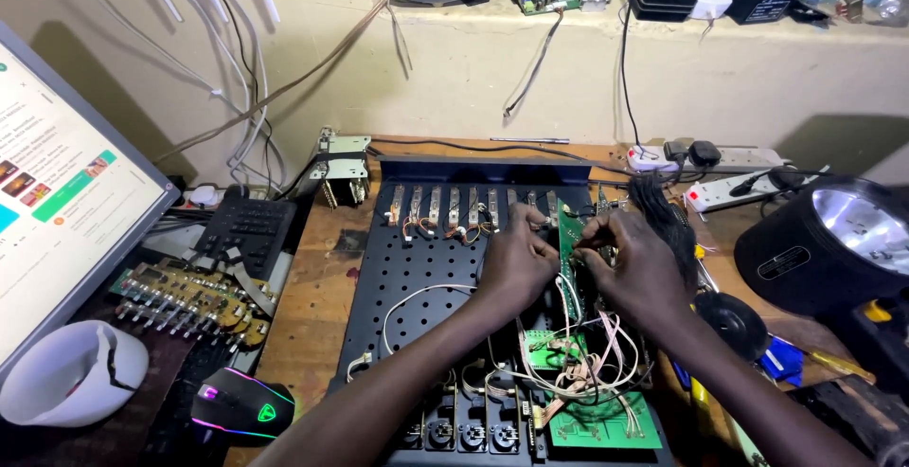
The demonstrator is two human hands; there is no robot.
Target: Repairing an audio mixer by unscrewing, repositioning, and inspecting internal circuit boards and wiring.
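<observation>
Both hands, left hand [519,260] and right hand [632,268], pinch one upright green circuit board [569,230]; two more green boards [606,422] lie at six o'clock on the black perforated chassis [417,268].

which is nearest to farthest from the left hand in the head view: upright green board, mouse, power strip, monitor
1. upright green board: touching the left hand, between both hands.
2. power strip: back right.
3. mouse: front left.
4. monitor: far left.
Power strip and mouse are close to call.
</observation>
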